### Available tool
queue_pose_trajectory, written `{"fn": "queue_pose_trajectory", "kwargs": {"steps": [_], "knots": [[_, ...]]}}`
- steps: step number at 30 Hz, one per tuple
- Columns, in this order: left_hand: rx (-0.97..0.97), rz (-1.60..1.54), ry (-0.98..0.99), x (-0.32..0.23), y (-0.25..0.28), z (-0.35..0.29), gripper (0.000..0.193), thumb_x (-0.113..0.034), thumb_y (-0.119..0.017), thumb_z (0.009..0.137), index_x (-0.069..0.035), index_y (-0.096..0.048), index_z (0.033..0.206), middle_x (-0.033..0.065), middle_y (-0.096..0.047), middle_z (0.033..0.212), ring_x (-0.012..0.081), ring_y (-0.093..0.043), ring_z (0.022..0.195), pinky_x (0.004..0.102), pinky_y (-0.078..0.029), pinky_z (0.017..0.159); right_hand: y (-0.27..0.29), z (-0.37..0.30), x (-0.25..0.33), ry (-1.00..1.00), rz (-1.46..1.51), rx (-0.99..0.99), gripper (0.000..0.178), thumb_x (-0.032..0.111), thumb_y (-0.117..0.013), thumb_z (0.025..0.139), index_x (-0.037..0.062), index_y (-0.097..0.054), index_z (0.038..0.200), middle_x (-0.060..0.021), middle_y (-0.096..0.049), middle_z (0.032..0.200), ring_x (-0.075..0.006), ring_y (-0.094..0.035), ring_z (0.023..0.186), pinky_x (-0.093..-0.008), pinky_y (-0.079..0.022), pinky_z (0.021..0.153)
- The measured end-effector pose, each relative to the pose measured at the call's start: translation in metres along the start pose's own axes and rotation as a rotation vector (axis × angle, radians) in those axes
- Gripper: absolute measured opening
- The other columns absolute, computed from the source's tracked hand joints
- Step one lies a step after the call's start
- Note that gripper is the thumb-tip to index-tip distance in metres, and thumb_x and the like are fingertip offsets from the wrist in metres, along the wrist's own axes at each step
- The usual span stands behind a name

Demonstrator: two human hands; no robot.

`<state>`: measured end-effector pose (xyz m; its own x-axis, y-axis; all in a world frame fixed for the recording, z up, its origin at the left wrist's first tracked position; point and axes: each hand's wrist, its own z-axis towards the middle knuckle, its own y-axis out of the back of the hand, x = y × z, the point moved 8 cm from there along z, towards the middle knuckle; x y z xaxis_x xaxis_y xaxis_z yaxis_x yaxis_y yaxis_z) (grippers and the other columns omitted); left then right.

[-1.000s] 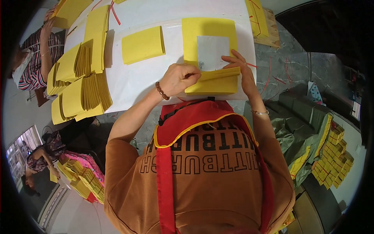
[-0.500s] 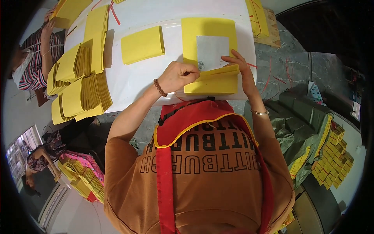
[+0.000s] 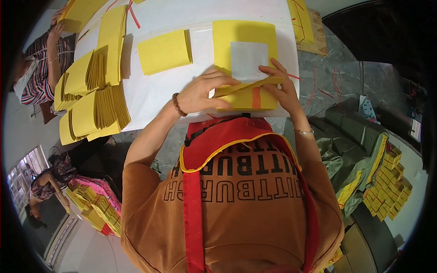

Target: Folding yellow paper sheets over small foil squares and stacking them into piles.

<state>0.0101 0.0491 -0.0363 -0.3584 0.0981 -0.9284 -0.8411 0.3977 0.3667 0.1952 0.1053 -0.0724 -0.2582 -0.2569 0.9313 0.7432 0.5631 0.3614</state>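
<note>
In front of me on the white table lies a stack of yellow paper (image 3: 244, 30) with a silver-grey square (image 3: 249, 59) on its top sheet. The sheet's near edge is lifted into a raised fold (image 3: 248, 85), and an orange stripe (image 3: 256, 98) shows just below it. My left hand (image 3: 202, 92) holds the left end of the fold, fingers above and thumb below. At the right end, my right hand (image 3: 283, 86) grips the fold between thumb and fingers. A folded yellow packet (image 3: 165, 52) sits to the left of the stack.
Several folded yellow bundles (image 3: 107, 107) fan out along the table's left edge. Red ties (image 3: 134, 16) lie at the back, and a tied yellow stack (image 3: 301, 20) stands at the right. Co-worker's hands (image 3: 55, 34) touch yellow paper at far left. Green sheeting (image 3: 350, 136) covers something at right.
My left hand has opened from a fist-like pinch to a wider hold at the fold's left end. The orange stripe has come into sight. My right thumb has moved onto the fold.
</note>
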Motion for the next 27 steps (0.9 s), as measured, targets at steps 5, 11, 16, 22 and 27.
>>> {"fn": "queue_pose_trajectory", "kwargs": {"steps": [5,11,16,22,27], "knots": [[-0.296,0.784,-0.350,-0.009,0.007,-0.002,0.029,-0.021,-0.060,0.076,-0.014,-0.064,0.104,0.0059,-0.057,0.111,0.0261,-0.049,0.105,0.0384,-0.037,0.084,0.003,0.000,-0.007,-0.023,0.101,-0.042,0.021,0.008,-0.064,0.078,0.0101,-0.065,0.099,-0.0016,-0.057,0.120,-0.0265,-0.031,0.130,-0.0381,-0.028,0.104],[-0.298,0.871,-0.428,-0.027,0.002,-0.018,0.027,-0.018,-0.057,0.076,-0.015,-0.064,0.102,0.0040,-0.059,0.107,0.0214,-0.053,0.098,0.0330,-0.038,0.078,0.015,-0.008,0.042,0.269,-0.369,-0.054,0.023,0.013,-0.067,0.073,0.0145,-0.065,0.096,-0.0031,-0.059,0.117,-0.0279,-0.044,0.121,-0.0402,-0.030,0.100],[-0.210,0.646,-0.348,-0.031,-0.014,-0.035,0.026,-0.018,-0.059,0.076,-0.009,-0.064,0.100,0.0049,-0.063,0.094,0.0210,-0.056,0.085,0.0326,-0.040,0.074,-0.001,-0.028,0.056,0.272,-0.360,0.119,0.018,0.016,-0.066,0.074,0.0149,-0.065,0.092,-0.0005,-0.063,0.107,-0.0219,-0.056,0.106,-0.0360,-0.034,0.086],[-0.325,0.310,0.187,0.018,0.004,-0.022,0.027,-0.029,-0.057,0.084,-0.003,-0.064,0.085,0.0155,-0.057,0.065,0.0336,-0.056,0.064,0.0418,-0.043,0.060,0.001,-0.018,0.032,-0.202,-0.114,-0.013,0.017,0.014,-0.061,0.082,0.0085,-0.063,0.099,-0.0071,-0.065,0.098,-0.0162,-0.061,0.094,-0.0316,-0.041,0.078],[-0.369,0.095,0.367,0.050,0.006,-0.005,0.024,-0.022,-0.058,0.089,-0.001,-0.062,0.100,0.0036,-0.055,0.059,0.0088,-0.046,0.050,0.0256,-0.037,0.046,0.003,-0.005,0.019,-0.260,0.287,-0.281,0.032,0.009,-0.058,0.085,0.0022,-0.051,0.116,-0.0110,-0.064,0.095,-0.0135,-0.062,0.083,-0.0267,-0.048,0.068]]}}
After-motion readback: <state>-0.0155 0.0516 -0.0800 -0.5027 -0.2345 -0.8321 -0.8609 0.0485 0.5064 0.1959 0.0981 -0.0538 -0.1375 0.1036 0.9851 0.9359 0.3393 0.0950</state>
